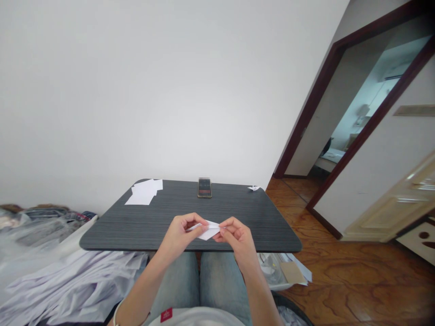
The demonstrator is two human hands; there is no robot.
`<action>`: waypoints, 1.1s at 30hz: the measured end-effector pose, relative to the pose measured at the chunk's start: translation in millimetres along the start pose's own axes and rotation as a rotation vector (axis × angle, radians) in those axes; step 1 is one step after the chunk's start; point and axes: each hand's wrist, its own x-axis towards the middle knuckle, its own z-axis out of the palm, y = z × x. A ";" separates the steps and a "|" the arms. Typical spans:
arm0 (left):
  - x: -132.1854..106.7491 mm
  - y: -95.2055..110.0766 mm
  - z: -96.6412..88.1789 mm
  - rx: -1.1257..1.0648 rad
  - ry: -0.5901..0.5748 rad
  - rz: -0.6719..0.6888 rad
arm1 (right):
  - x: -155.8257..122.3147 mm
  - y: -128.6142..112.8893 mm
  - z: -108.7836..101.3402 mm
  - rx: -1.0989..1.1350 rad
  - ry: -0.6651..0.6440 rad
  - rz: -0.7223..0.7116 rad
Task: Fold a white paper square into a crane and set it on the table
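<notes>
A small piece of folded white paper (208, 232) is held up over the front part of the dark table, between my two hands. My left hand (186, 230) pinches its left end between thumb and fingers. At the right end, the thumb and index finger of my right hand (237, 233) are closed on the paper. A crease or layered edge runs along its middle. Part of the paper is hidden behind the fingers of both hands.
On the dark table (180, 206), white sheets (142, 192) lie at the back left. A phone (204, 187) stands at the back middle, and a small folded white paper piece (253, 188) rests at the back right. Crumpled cloth (74, 285) lies at the left, a bin (282, 286) at the right.
</notes>
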 end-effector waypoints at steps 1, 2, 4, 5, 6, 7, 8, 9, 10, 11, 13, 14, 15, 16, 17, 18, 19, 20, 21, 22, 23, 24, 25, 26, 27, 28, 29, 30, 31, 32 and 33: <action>-0.2 0.1 0.1 0.012 0.004 0.006 | -0.1 0.0 0.2 0.005 0.005 0.000; -0.2 0.1 0.1 0.019 0.007 0.012 | -0.2 0.1 0.4 0.011 0.010 0.001; -0.3 -0.5 0.0 0.029 0.011 0.022 | -0.2 0.6 0.7 0.019 0.020 0.000; -0.3 -0.7 -0.1 0.032 0.011 0.026 | -0.2 0.9 0.8 0.018 0.027 -0.002; -0.3 -0.8 -0.2 0.035 0.011 0.030 | -0.1 1.1 0.8 0.014 0.036 -0.005; -0.4 -0.8 -0.3 0.041 0.009 0.034 | 0.0 1.3 0.8 0.009 0.043 -0.008; -0.5 -0.6 -0.3 0.049 0.006 0.038 | 0.1 1.4 0.7 0.003 0.049 -0.013; -0.6 -0.3 -0.2 0.060 0.000 0.045 | 0.2 1.4 0.6 -0.003 0.052 -0.018; -0.6 0.0 0.0 0.077 -0.008 0.053 | 0.2 1.2 0.6 -0.008 0.051 -0.022; -0.6 0.2 0.2 0.100 -0.016 0.064 | 0.3 1.0 0.6 -0.013 0.047 -0.026; -0.3 0.3 0.7 0.164 -0.027 0.101 | 0.4 0.6 0.7 -0.026 0.032 -0.029; -0.1 0.2 1.0 0.204 -0.026 0.126 | 0.5 0.4 0.8 -0.033 0.023 -0.027; 0.1 0.0 1.3 0.245 -0.020 0.152 | 0.6 0.4 0.8 -0.041 0.011 -0.023; 0.3 -0.2 1.6 0.283 -0.011 0.177 | 0.7 0.4 0.8 -0.047 -0.001 -0.017; 0.4 -0.4 1.8 0.314 -0.002 0.198 | 0.9 0.4 0.6 -0.052 -0.013 -0.012; 0.6 -0.5 2.0 0.337 0.007 0.214 | 1.0 0.5 0.5 -0.058 -0.023 -0.006; 0.6 -0.6 2.2 0.353 0.012 0.224 | 1.1 0.6 0.2 -0.062 -0.030 -0.002; 0.7 -0.6 2.4 0.365 0.015 0.231 | 1.1 0.7 0.0 -0.065 -0.034 0.001; 0.7 -0.5 2.5 0.375 0.012 0.235 | 1.1 0.8 -0.2 -0.066 -0.035 0.004; 0.7 -0.4 2.7 0.384 0.010 0.239 | 1.2 1.0 -0.4 -0.065 -0.031 0.006; 0.8 -0.3 2.8 0.393 0.008 0.242 | 1.2 1.3 -0.4 -0.063 -0.027 0.009; 0.8 -0.1 2.8 0.402 0.006 0.243 | 1.1 1.7 -0.2 -0.058 -0.021 0.013; 0.8 0.1 2.9 0.413 0.004 0.243 | 1.1 2.1 0.0 -0.051 -0.015 0.014; 0.8 0.3 2.9 0.424 0.003 0.241 | 1.1 2.5 0.3 -0.044 -0.012 0.016; 0.8 0.5 2.9 0.434 0.002 0.237 | 1.1 2.9 0.6 -0.037 -0.009 0.015; 0.8 0.6 2.8 0.442 -0.001 0.233 | 1.1 3.1 0.9 -0.030 -0.007 0.012; 0.8 0.7 2.5 0.444 -0.006 0.230 | 1.0 3.2 1.1 -0.025 -0.006 0.008; 0.7 0.7 2.2 0.441 -0.013 0.230 | 1.0 3.2 1.2 -0.021 -0.004 0.004; 0.6 0.5 1.7 0.432 -0.022 0.233 | 0.9 3.0 1.2 -0.019 -0.002 0.003; 0.5 0.2 1.0 0.421 -0.033 0.239 | 0.8 2.7 1.0 -0.019 -0.002 0.004; 0.3 -0.1 0.3 0.409 -0.045 0.245 | 0.7 2.5 0.7 -0.019 -0.004 0.007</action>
